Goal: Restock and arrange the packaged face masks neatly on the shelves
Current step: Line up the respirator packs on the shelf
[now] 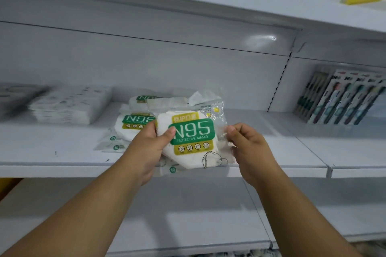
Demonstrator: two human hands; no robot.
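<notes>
N95 mask pack [191, 140] pinched between left hand [146, 148] and right hand [246, 144].

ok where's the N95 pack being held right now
Head view, centre: the N95 pack is held between left hand and right hand, above the shelf's front edge.

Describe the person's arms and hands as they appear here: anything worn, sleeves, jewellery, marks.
Both forearms are bare up to the frame's bottom edge; no sleeve shows. The left hand and right hand wear no gloves, and no rings, watch or bracelet show. Nails look short and unpainted. No marks are visible.
</notes>
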